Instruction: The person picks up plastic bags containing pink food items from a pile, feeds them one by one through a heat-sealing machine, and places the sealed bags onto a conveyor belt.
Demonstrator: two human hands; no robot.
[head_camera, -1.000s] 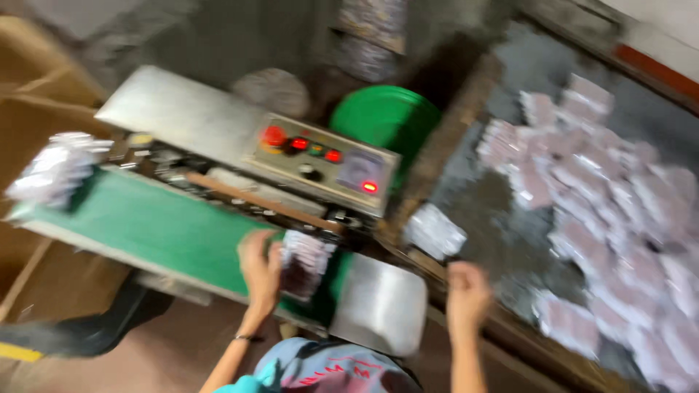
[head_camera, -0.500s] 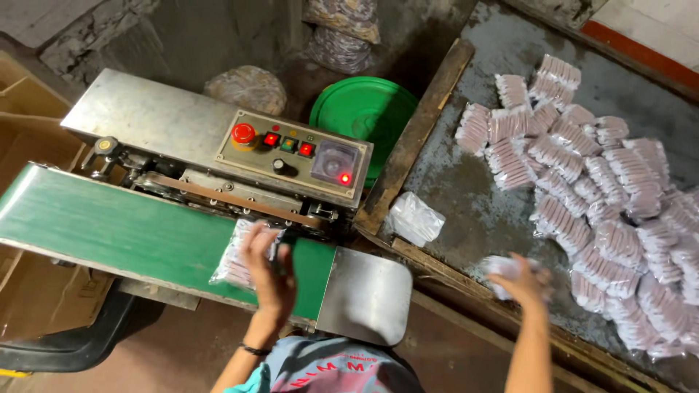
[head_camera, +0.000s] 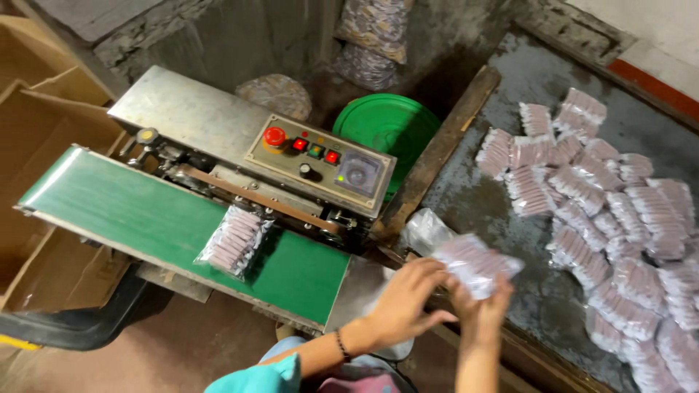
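Observation:
A clear plastic packet of pink sticks (head_camera: 477,263) is held in front of me by both hands. My right hand (head_camera: 480,309) grips its lower edge from below, and my left hand (head_camera: 404,298) touches its left side with fingers curled. Another such packet (head_camera: 234,241) lies on the green conveyor belt (head_camera: 145,218) of a metal sealing machine (head_camera: 218,124), its top edge under the sealing rail. Neither hand touches that packet.
Several filled packets are heaped on the dark table (head_camera: 510,87) at right. One loose clear bag (head_camera: 424,231) lies at the table's wooden edge. A green bucket lid (head_camera: 386,125) sits behind the machine's control panel (head_camera: 320,156). Cardboard boxes (head_camera: 36,124) stand at left.
My left hand has let go of the packet on the belt and come right to join my right hand on a new packet. The belt packet has moved left along the conveyor.

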